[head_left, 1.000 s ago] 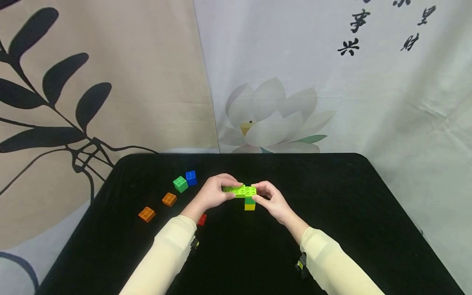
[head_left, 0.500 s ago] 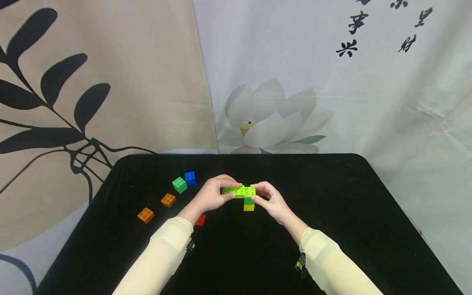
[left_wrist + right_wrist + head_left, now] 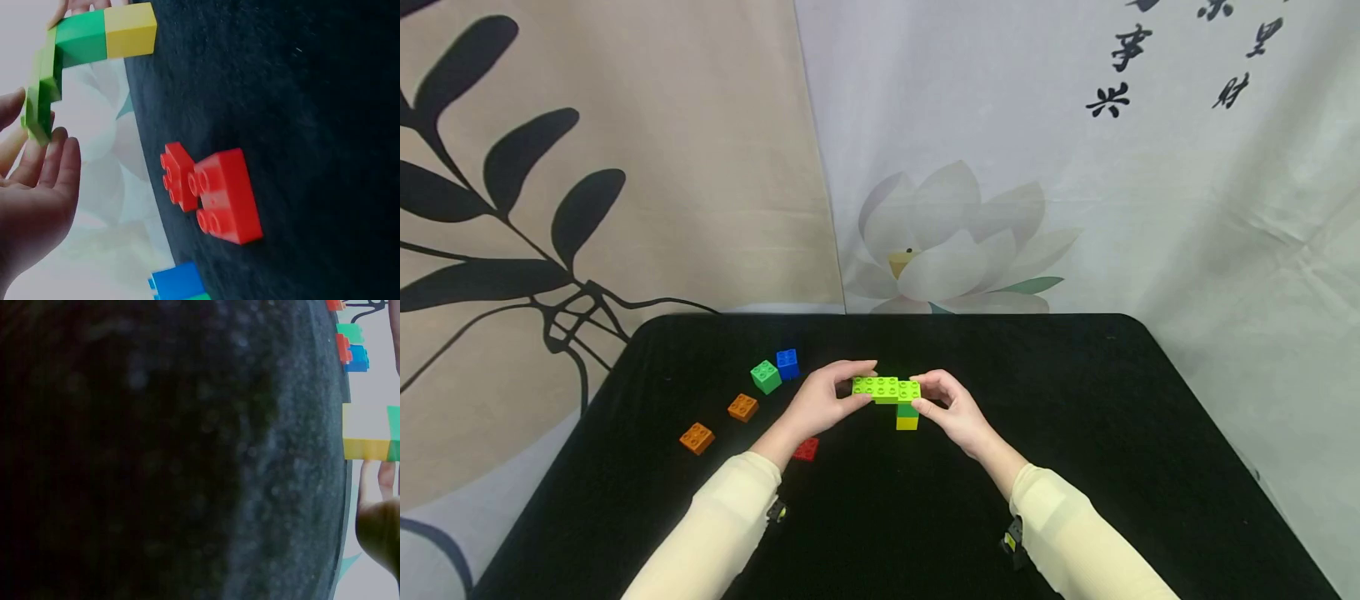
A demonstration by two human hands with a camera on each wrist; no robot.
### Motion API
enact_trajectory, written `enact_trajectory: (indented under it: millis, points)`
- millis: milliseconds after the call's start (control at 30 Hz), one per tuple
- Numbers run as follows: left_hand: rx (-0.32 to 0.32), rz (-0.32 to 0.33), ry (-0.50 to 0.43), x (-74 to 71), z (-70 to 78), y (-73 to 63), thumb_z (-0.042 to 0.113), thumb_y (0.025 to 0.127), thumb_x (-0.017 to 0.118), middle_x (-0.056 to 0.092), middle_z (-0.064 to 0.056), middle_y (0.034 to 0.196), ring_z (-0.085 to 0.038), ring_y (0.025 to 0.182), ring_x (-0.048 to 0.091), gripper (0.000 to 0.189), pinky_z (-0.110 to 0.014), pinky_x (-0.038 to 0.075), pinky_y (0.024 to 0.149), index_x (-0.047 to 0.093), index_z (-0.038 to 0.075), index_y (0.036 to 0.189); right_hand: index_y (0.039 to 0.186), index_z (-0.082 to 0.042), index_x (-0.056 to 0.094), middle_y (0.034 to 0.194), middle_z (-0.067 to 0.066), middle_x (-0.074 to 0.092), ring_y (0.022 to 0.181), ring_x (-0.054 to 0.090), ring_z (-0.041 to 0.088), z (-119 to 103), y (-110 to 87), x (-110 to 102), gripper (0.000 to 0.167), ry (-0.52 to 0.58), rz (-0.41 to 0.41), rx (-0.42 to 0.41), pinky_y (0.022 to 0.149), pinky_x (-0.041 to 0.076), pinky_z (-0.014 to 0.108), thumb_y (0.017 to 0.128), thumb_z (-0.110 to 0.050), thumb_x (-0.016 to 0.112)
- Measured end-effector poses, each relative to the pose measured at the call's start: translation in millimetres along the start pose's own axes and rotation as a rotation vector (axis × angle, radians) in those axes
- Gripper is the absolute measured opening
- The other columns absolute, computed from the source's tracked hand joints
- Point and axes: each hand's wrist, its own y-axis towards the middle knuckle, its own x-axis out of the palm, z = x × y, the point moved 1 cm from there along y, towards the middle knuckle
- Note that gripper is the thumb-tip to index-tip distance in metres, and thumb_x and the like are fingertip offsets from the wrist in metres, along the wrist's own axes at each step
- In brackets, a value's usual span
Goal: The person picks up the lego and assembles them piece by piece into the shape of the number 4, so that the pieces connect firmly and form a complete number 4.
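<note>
A stack of toy building bricks stands over the middle of the black table, with a yellow brick (image 3: 907,423) at the bottom and a green brick (image 3: 81,39) above it. Lime-green bricks (image 3: 883,389) top it and reach out to the left. My right hand (image 3: 953,410) pinches the right end of the lime top between thumb and fingers. Around the overhanging left end lies my left hand (image 3: 823,400), its thumb and fingers spread apart, thumb tip right at the near edge. The right wrist view catches only part of the stack.
A red brick (image 3: 806,450) lies by my left wrist; the left wrist view has two red bricks (image 3: 228,197). Farther left are two orange bricks (image 3: 697,437), a green block (image 3: 766,377) and a blue block (image 3: 787,362). A printed cloth (image 3: 962,125) hangs behind the table.
My left fingers have lifted off the lime brick and spread from the thumb, and the left hand has shifted slightly left. The right hand and the stack stay nearly in place.
</note>
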Motion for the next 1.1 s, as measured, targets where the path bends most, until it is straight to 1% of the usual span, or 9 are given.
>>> enact_trajectory:
  millis: [100, 300, 433, 567, 700, 767, 900, 1100]
  points:
    - [-0.014, 0.013, -0.026, -6.8, -5.4, -6.2, 0.009, 0.09, 0.072, 0.063, -0.009, 0.129, -0.028, 0.112, 0.061, 0.046, -0.045, 0.05, 0.096, 0.06, 0.009, 0.135, 0.124, -0.002, 0.056, 0.119, 0.015, 0.062, 0.109, 0.057, 0.026, -0.7, 0.2, 0.1, 0.033, 0.002, 0.004, 0.006, 0.093, 0.048, 0.034, 0.093, -0.005, 0.068]
    - [-0.028, 0.039, -0.04, -21.3, -21.5, -22.0, 0.009, 0.09, 0.072, 0.066, -0.01, 0.123, -0.029, 0.112, 0.061, 0.051, -0.047, 0.05, 0.096, 0.055, 0.006, 0.138, 0.124, -0.001, 0.057, 0.119, 0.016, 0.062, 0.11, 0.057, 0.028, -0.9, 0.3, 0.6, 0.033, 0.005, 0.01, 0.025, 0.095, 0.047, 0.037, 0.093, -0.004, 0.067]
    - [-0.027, 0.038, -0.034, -29.3, -33.9, -33.6, 0.011, 0.089, 0.072, 0.066, -0.012, 0.123, -0.029, 0.112, 0.061, 0.053, -0.048, 0.049, 0.096, 0.053, 0.005, 0.138, 0.126, -0.001, 0.056, 0.121, 0.017, 0.061, 0.112, 0.056, 0.03, 0.0, 0.6, 0.5, 0.033, 0.014, 0.006, 0.042, 0.096, 0.046, 0.041, 0.095, -0.002, 0.065]
    - [-0.048, 0.032, -0.024, -34.9, -44.9, -45.0, 0.014, 0.088, 0.073, 0.065, -0.012, 0.123, -0.029, 0.113, 0.061, 0.055, -0.049, 0.049, 0.096, 0.053, 0.004, 0.138, 0.127, 0.002, 0.055, 0.122, 0.019, 0.06, 0.113, 0.056, 0.032, -1.1, 1.6, 0.1, 0.033, 0.016, 0.004, 0.049, 0.095, 0.046, 0.043, 0.095, 0.001, 0.063]
    - [-0.059, -0.004, -0.016, -38.9, -52.3, -56.0, 0.017, 0.087, 0.075, 0.064, -0.013, 0.127, -0.031, 0.117, 0.059, 0.062, -0.052, 0.048, 0.098, 0.049, 0.003, 0.141, 0.125, 0.004, 0.055, 0.12, 0.02, 0.06, 0.111, 0.056, 0.033, -10.7, 1.0, 1.0, 0.033, 0.005, -0.001, 0.062, 0.095, 0.046, 0.042, 0.094, 0.002, 0.064]
    - [-0.051, -0.034, -0.001, -41.0, -55.5, -60.8, 0.018, 0.086, 0.076, 0.063, -0.013, 0.128, -0.032, 0.119, 0.058, 0.066, -0.053, 0.047, 0.098, 0.047, 0.002, 0.142, 0.124, 0.005, 0.055, 0.12, 0.021, 0.06, 0.111, 0.056, 0.033, -19.2, -0.6, 2.0, 0.032, 0.001, -0.004, 0.067, 0.094, 0.046, 0.041, 0.094, 0.001, 0.064]
    - [-0.048, -0.101, 0.032, -45.4, -60.8, -67.5, 0.022, 0.083, 0.08, 0.063, -0.011, 0.129, -0.032, 0.12, 0.057, 0.07, -0.054, 0.046, 0.099, 0.048, 0.002, 0.142, 0.124, 0.005, 0.055, 0.119, 0.021, 0.06, 0.111, 0.056, 0.033, -32.6, -4.4, 3.9, 0.031, -0.002, -0.007, 0.059, 0.094, 0.046, 0.04, 0.094, 0.0, 0.064]
    - [-0.063, -0.174, 0.082, -50.0, -67.5, -71.9, 0.028, 0.079, 0.082, 0.066, -0.008, 0.121, -0.031, 0.114, 0.058, 0.067, -0.055, 0.046, 0.097, 0.054, 0.003, 0.134, 0.124, 0.005, 0.055, 0.12, 0.02, 0.06, 0.112, 0.056, 0.033, -31.8, -5.0, 3.2, 0.031, 0.017, -0.007, 0.06, 0.095, 0.046, 0.041, 0.094, 0.0, 0.064]
